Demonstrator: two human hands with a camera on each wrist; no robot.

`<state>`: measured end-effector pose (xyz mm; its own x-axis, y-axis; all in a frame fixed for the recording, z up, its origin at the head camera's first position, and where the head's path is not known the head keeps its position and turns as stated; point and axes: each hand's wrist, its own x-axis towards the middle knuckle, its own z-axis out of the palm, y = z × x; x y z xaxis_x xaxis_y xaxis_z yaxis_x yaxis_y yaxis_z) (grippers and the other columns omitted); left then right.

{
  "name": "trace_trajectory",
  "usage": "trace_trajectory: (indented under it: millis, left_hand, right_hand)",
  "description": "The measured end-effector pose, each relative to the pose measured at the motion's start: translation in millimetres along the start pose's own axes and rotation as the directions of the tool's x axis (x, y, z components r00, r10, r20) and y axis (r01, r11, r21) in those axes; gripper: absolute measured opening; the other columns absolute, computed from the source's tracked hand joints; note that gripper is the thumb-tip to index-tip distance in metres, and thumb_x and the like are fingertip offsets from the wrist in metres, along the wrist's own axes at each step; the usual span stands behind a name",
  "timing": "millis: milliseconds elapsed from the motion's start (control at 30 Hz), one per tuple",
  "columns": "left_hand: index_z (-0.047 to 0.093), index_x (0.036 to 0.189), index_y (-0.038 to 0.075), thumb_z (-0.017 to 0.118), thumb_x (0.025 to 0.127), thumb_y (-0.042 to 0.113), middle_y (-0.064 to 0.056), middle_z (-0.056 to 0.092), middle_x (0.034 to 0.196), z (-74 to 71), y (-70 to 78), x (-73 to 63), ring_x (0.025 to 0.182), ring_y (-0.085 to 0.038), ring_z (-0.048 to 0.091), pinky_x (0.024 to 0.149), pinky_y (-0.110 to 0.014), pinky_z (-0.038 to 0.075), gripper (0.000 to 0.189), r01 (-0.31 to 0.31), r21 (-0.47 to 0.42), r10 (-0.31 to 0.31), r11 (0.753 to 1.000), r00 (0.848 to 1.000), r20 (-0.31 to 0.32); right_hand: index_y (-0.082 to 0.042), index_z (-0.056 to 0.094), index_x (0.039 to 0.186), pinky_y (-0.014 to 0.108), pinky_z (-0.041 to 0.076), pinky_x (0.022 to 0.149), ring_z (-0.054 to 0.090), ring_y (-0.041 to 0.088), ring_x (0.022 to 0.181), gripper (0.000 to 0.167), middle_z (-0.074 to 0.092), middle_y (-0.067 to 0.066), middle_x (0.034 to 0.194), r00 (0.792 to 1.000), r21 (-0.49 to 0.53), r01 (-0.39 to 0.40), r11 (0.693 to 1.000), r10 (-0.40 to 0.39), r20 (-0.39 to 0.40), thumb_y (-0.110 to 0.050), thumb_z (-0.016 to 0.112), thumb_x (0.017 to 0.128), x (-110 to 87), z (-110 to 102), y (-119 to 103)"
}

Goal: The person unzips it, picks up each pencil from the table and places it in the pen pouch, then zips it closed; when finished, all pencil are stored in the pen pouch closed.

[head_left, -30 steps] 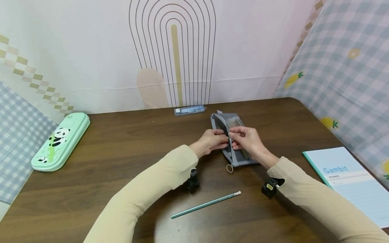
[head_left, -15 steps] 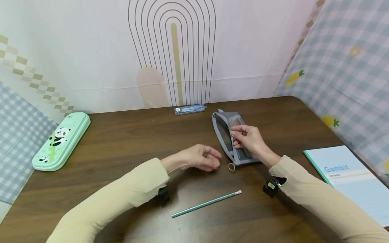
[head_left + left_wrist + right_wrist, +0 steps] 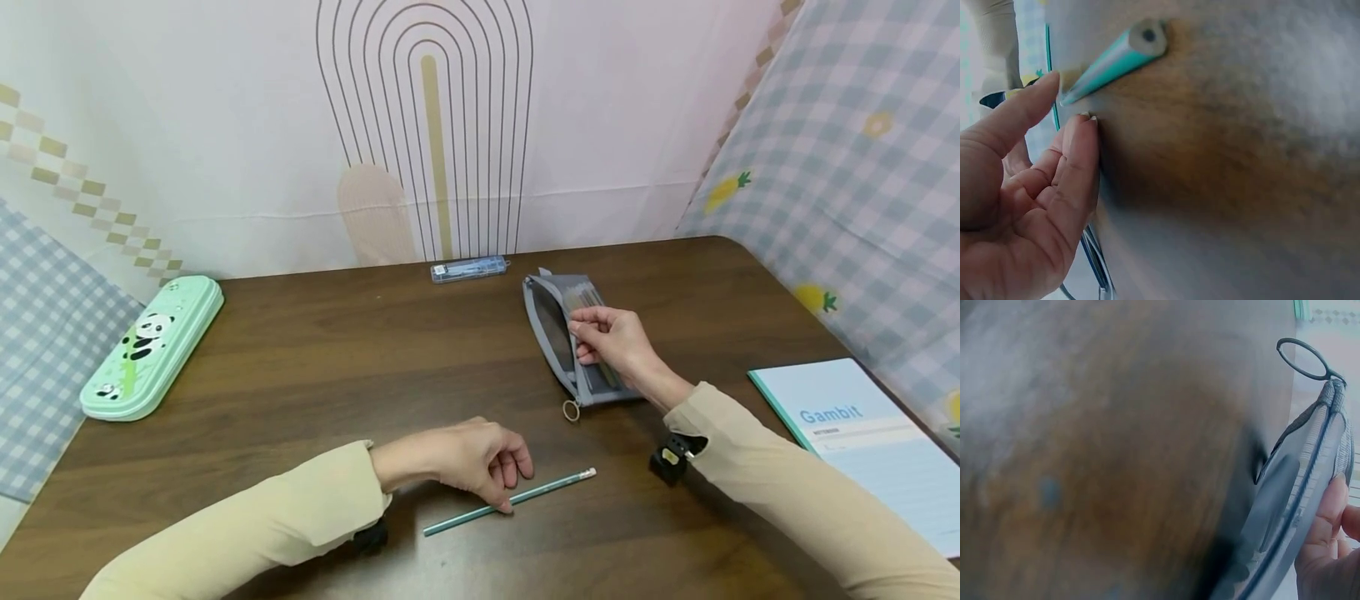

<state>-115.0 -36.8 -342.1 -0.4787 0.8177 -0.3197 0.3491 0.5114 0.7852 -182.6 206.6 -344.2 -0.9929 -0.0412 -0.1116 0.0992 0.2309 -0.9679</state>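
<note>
A green pencil (image 3: 551,486) with a pale eraser end lies on the table. My left hand (image 3: 480,458) hovers at it, thumb over the shaft. In the left wrist view the thumb and fingers stand apart, with the pencil (image 3: 1113,65) just past the fingertips; I see no grip on it. A grey zip pouch (image 3: 567,283) lies farther back, its mouth gaping, thin pens or leads showing through the front. My right hand (image 3: 618,346) pinches the near edge of that mouth. The pouch's zip edge (image 3: 1319,453) and ring pull (image 3: 1302,359) show in the right wrist view.
A green panda pencil case (image 3: 150,350) stands at the left of the wooden table (image 3: 300,358). A small blue clear case (image 3: 469,269) sits at the back edge by the cloth. A notebook (image 3: 847,417) marked Gambit lies at the right.
My left hand has let go of the pouch's opening and come down and toward me, over to the pencil. My right hand has kept hold of the pouch.
</note>
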Motion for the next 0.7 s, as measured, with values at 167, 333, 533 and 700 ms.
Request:
trace_trajectory:
  millis: [167,333,533,700]
  left_hand:
    - [0.065,0.094,0.011,0.081,0.071,0.005,0.007,0.060,0.075,1.2,1.0,1.6,0.062,0.002,0.056,0.061,-0.013,0.049,0.029,-0.008,0.047,0.008,0.999,1.000,0.007]
    - [0.065,0.093,0.011,0.076,0.073,-0.001,0.007,0.061,0.074,0.6,1.8,2.0,0.063,0.002,0.056,0.062,-0.013,0.049,0.025,-0.007,0.065,0.007,0.998,1.000,-0.005]
    - [0.066,0.092,0.010,0.068,0.072,-0.008,0.007,0.061,0.074,3.0,1.8,-0.9,0.063,0.003,0.055,0.061,-0.012,0.048,0.027,-0.007,0.093,0.010,0.996,0.999,-0.034]
    - [0.067,0.087,0.012,0.065,0.068,-0.009,0.010,0.061,0.070,8.0,1.5,-1.6,0.063,0.002,0.056,0.059,-0.011,0.047,0.028,-0.022,0.152,0.033,0.988,0.997,-0.069]
  right_hand:
    - [0.012,0.052,0.123,0.019,0.055,0.054,0.057,0.003,0.053,0.034,0.058,-0.003,0.069,1.000,0.001,0.000,1.000,0.000,-0.002,-0.007,0.055,0.094,-0.2,-1.7,-0.2]
    - [0.012,0.052,0.122,0.018,0.055,0.054,0.057,0.003,0.053,0.034,0.058,-0.004,0.068,1.000,0.002,0.010,1.000,-0.010,0.000,-0.007,0.055,0.094,1.3,-2.5,-2.7]
    - [0.012,0.052,0.122,0.018,0.055,0.054,0.057,0.003,0.053,0.034,0.058,-0.004,0.069,1.000,0.000,0.005,1.000,-0.005,0.005,-0.006,0.056,0.094,2.0,-1.1,-2.6]
    - [0.011,0.052,0.123,0.018,0.055,0.054,0.057,0.003,0.053,0.034,0.058,-0.004,0.068,1.000,0.003,-0.002,1.000,0.002,0.009,-0.007,0.055,0.094,0.8,-0.1,-0.5]
